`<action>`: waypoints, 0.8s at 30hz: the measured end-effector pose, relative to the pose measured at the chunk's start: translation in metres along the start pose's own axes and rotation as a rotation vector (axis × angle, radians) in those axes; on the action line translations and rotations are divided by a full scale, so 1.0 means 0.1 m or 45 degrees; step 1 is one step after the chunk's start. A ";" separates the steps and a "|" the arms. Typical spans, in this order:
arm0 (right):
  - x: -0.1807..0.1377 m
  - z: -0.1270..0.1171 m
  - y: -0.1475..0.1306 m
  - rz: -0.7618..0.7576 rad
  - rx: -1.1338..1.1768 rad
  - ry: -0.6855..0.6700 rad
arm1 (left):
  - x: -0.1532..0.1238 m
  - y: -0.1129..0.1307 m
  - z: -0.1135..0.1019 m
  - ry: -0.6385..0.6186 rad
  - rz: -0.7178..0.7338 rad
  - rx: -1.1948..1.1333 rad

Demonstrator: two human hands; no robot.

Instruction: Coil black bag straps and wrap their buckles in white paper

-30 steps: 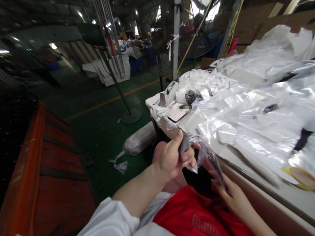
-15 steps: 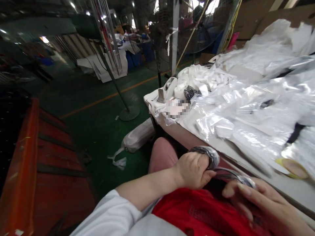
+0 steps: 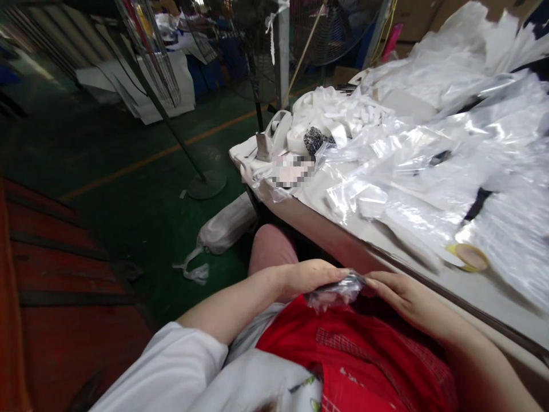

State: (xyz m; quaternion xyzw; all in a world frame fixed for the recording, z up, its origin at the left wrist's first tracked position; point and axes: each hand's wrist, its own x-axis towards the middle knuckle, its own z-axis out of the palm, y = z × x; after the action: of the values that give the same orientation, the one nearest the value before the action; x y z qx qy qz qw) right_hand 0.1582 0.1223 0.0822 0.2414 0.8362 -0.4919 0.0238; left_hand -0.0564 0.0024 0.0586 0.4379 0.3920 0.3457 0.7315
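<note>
Gripping a small crinkled packet of clear plastic [image 3: 337, 292] between both hands, low over the red apron [image 3: 355, 357] in the lap. Clamping it mainly with the left hand [image 3: 315, 276], laying the thumb along its upper edge and apparently curling the other fingers underneath, partly showing through the film. Pinching, as far as can be judged, at its opposite tip with the right hand [image 3: 392, 290], meeting the plastic only at the fingertips; being too small there for telling the tightness of the hold. Running lengthwise from one hand toward the other, crosswise to the body, and slanting slightly: dipping toward the lap at the left end, rising toward the table at the right. Lying mostly under and in front of the left fingers, so sitting nearer to the left palm than to the right. Pointing the two sets of fingertips inward at each other, near but apart. Working short of the near edge of the white table [image 3: 315, 197], beside a bent knee [image 3: 272, 246]. Facing, beyond that edge, loose clear plastic bags [image 3: 412, 157] and a yellow-rimmed roll [image 3: 472, 269], lying closer to the right hand; touching neither. Hiding any contents behind creases and glare.
</note>
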 end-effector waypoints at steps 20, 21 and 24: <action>0.06 0.94 0.15 -0.133 0.289 0.573 | 0.26 -0.23 0.12 0.149 0.110 -0.769; 0.06 0.96 0.17 -0.113 0.289 0.616 | 0.27 -0.25 0.15 0.216 0.117 -0.760; 0.03 0.89 0.22 -0.057 0.241 0.534 | 0.25 -0.27 0.19 0.535 0.259 -0.455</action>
State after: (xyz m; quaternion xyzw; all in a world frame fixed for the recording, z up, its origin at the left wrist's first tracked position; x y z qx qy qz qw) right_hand 0.1479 0.0578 0.0174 0.3209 0.7780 -0.5077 -0.1843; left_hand -0.0241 0.0066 0.0326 0.2581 0.4220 0.5639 0.6613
